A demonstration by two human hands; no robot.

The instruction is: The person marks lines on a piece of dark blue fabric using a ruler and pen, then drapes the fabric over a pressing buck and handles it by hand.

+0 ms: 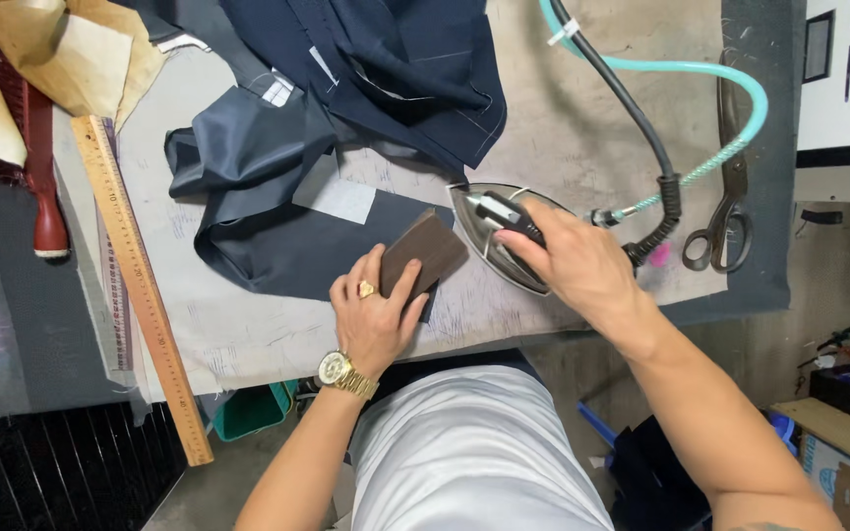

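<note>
Padded table [563, 128]: fabric [346, 147], ruler [140, 275], scissors [730, 197]

Navy cloth [327, 147], brown block [423, 251], silver iron [494, 231], turquoise hose [700, 69].

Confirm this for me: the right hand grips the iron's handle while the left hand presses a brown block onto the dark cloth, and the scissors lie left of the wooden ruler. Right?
Not quite. In the head view the scissors lie at the far right of the table, beyond the iron, not left of the wooden ruler. The rest holds: right hand on the iron's handle, left hand on the brown block over the dark cloth.
</note>
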